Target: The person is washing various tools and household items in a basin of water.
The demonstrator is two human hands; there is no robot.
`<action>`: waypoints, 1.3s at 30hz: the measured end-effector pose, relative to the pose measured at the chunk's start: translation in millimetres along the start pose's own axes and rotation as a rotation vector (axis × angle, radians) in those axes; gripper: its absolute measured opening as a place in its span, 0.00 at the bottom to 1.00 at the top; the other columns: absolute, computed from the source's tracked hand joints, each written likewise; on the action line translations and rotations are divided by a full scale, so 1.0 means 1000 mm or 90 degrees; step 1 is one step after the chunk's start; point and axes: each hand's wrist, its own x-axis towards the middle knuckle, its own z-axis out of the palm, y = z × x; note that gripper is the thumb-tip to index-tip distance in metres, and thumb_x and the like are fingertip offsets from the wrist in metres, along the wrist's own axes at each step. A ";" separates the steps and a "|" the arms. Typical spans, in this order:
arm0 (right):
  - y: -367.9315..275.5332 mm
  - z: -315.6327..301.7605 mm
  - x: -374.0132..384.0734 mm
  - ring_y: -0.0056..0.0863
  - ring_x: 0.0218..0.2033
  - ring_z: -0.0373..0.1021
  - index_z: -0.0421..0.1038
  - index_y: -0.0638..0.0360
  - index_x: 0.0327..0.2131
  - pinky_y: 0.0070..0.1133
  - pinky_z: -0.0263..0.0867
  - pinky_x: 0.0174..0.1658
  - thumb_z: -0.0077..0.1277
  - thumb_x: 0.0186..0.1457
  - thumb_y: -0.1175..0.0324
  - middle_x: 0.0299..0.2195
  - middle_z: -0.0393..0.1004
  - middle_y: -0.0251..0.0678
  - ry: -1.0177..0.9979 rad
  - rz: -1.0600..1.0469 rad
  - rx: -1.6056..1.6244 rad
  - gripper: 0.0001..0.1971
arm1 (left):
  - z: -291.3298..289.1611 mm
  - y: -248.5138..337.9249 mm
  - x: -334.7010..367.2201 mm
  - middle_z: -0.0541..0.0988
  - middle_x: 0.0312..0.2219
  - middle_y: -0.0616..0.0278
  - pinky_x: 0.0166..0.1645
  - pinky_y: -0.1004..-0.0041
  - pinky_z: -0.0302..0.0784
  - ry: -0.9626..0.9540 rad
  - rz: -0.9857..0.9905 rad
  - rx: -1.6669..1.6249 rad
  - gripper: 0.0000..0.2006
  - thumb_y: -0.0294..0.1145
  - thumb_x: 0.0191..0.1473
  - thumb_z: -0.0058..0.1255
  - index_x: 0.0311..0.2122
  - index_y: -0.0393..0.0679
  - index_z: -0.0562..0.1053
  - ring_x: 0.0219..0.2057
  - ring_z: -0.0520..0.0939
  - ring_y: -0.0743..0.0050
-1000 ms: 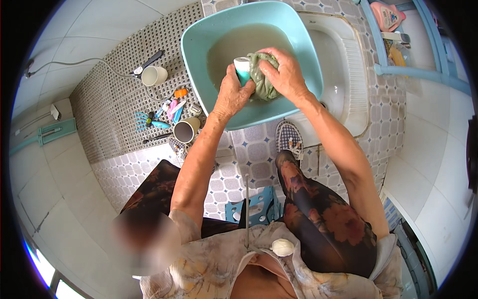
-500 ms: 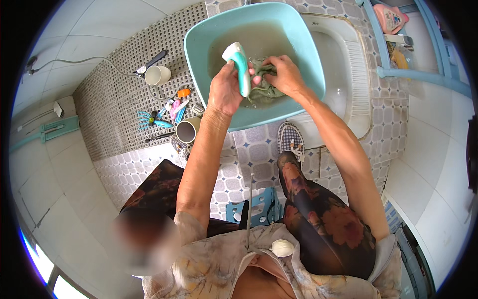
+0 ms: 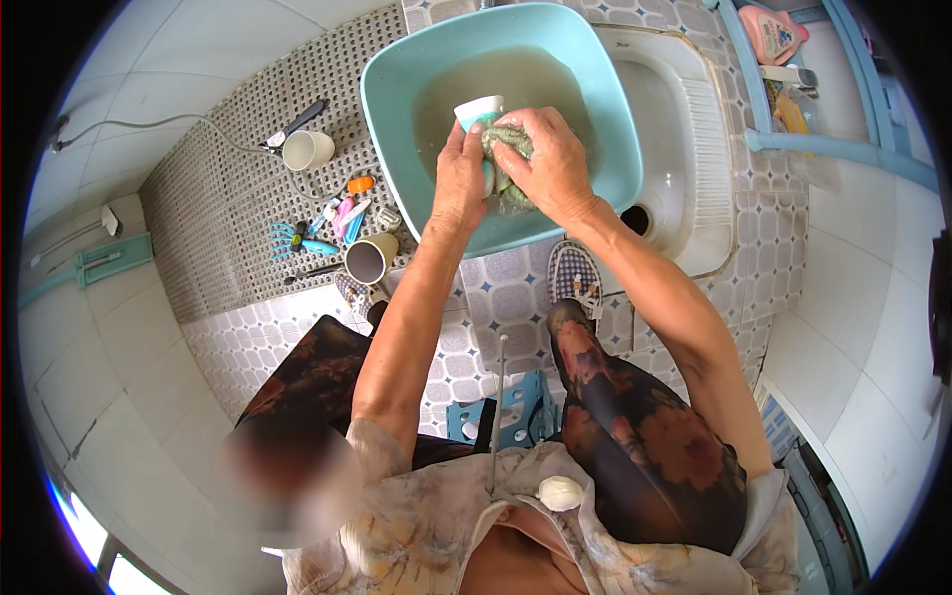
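- While my left hand (image 3: 460,180) is curled round a white-and-teal handheld piece (image 3: 480,105), its wide white end pokes out above my thumb and its lower part is mostly hidden.
- My right hand (image 3: 551,167) has its fingers bent over a green cloth (image 3: 510,137), gripping it right against that piece; I cannot tell how tightly.
- Both things are over the teal basin (image 3: 400,69), above its cloudy water (image 3: 446,87), with the cloth's lower folds down by the surface.
- To the basin's right lies the white squat pan (image 3: 710,183), its dark drain hole (image 3: 638,219) just beside the rim.
- On my left, a grey perforated mat (image 3: 233,124) bears a pale cup (image 3: 307,151), an orange piece (image 3: 361,184) and a blue claw-like tool (image 3: 288,239).
- Near my left shoe (image 3: 354,290) stands a second cup (image 3: 370,262), dark inside.
- At upper right, a pink bottle (image 3: 772,36) sits on the blue shelf (image 3: 828,147).
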 end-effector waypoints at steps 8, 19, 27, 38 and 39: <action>0.024 0.025 0.000 0.43 0.35 0.73 0.71 0.64 0.38 0.33 0.69 0.40 0.57 0.50 0.64 0.34 0.76 0.45 0.093 0.144 -0.039 0.15 | -0.005 -0.019 0.013 0.75 0.44 0.58 0.46 0.71 0.74 0.049 0.079 0.181 0.21 0.34 0.65 0.39 0.59 0.37 0.63 0.43 0.76 0.72; 0.053 0.030 0.003 0.45 0.38 0.75 0.72 0.71 0.40 0.32 0.70 0.43 0.53 0.49 0.58 0.35 0.78 0.52 0.026 0.498 0.206 0.22 | 0.005 -0.037 -0.003 0.78 0.33 0.54 0.43 0.69 0.72 0.170 0.300 0.506 0.22 0.36 0.62 0.45 0.58 0.37 0.63 0.33 0.77 0.67; 0.001 0.016 -0.008 0.46 0.35 0.75 0.70 0.68 0.39 0.33 0.70 0.41 0.53 0.52 0.60 0.34 0.77 0.51 -0.019 0.109 -0.065 0.18 | -0.010 -0.025 0.008 0.77 0.33 0.64 0.36 0.75 0.76 0.064 0.121 0.135 0.20 0.34 0.64 0.42 0.58 0.37 0.65 0.32 0.77 0.77; 0.074 0.015 0.022 0.49 0.44 0.71 0.70 0.61 0.44 0.38 0.68 0.47 0.52 0.53 0.59 0.42 0.72 0.51 -0.052 0.357 -0.178 0.19 | 0.001 -0.023 -0.016 0.76 0.32 0.57 0.19 0.79 0.68 0.000 -0.107 -0.112 0.21 0.44 0.63 0.44 0.53 0.36 0.67 0.22 0.74 0.76; 0.069 0.015 0.021 0.49 0.44 0.71 0.70 0.61 0.44 0.38 0.68 0.47 0.52 0.53 0.59 0.42 0.72 0.51 -0.055 0.355 -0.175 0.19 | -0.004 -0.019 -0.019 0.75 0.42 0.50 0.20 0.83 0.65 -0.036 -0.104 -0.192 0.21 0.44 0.63 0.44 0.53 0.38 0.65 0.23 0.71 0.77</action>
